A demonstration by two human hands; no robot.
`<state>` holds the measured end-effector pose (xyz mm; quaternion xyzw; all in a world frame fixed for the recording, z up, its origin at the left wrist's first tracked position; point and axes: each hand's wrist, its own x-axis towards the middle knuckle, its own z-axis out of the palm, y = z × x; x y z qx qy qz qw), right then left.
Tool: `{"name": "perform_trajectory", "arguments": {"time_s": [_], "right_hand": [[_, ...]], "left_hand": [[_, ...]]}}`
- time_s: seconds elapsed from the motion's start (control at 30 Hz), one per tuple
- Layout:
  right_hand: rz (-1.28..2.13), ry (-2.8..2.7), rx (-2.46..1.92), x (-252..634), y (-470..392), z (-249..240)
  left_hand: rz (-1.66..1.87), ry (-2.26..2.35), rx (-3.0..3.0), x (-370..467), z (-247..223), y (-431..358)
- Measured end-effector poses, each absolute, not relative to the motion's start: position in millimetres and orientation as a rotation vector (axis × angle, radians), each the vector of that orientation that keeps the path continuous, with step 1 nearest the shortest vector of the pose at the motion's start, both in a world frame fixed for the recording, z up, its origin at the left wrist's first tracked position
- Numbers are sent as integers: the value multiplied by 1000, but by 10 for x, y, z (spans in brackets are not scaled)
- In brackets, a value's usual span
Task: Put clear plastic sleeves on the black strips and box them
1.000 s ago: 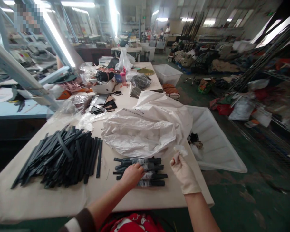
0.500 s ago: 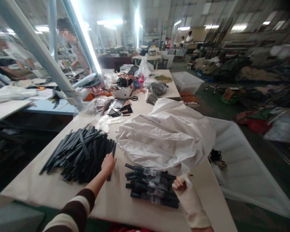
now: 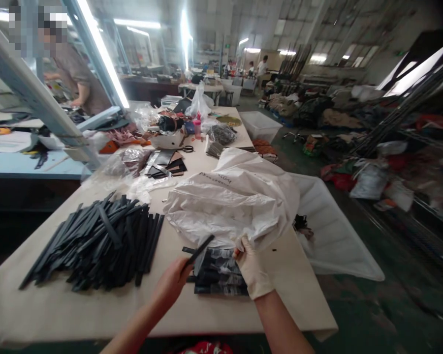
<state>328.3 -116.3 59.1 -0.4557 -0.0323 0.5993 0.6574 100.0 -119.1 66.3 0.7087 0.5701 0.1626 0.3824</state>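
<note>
My left hand (image 3: 174,278) is closed around a black strip (image 3: 201,250), which slants up to the right over the wrapped bundles. My right hand (image 3: 249,263), in a pale glove, has its fingers curled together at the right end of the bundles; what they hold, if anything, is hidden. Beneath both hands lie several bundles of black strips (image 3: 216,275), wrapped with clear film. A large heap of loose black strips (image 3: 99,246) covers the table to the left. Just behind the bundles spreads a crumpled white sack (image 3: 229,206) with handwriting on it.
On the table (image 3: 162,314) farther back are leather pieces (image 3: 166,163), scissors (image 3: 184,149), a pink bottle (image 3: 197,127) and plastic bags. A white bin (image 3: 332,226) stands off the right edge. A metal frame post (image 3: 40,88) rises at left, near a co-worker (image 3: 76,73).
My left hand has lifted a black strip from the heap's right edge and brought it right, over the bundles. My right hand has shifted inward. The camera view has turned right.
</note>
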Motion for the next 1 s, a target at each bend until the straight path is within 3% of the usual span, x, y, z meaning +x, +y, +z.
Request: {"name": "perform_trajectory", "arguments": {"time_s": [0.17,0.53,1.0], "right_hand": [[1313,-218,-1021,3066,-1242,729],[868,-577,-1276,2907,-1565,803],[1051,-214,-1122,2948,-1565,772]], "left_hand": [[462,1289,1714,1206,1054,-1613],[272,1191,1560,1260,1088,-1668],[280,1177,1600,1197,1090,-1759]]}}
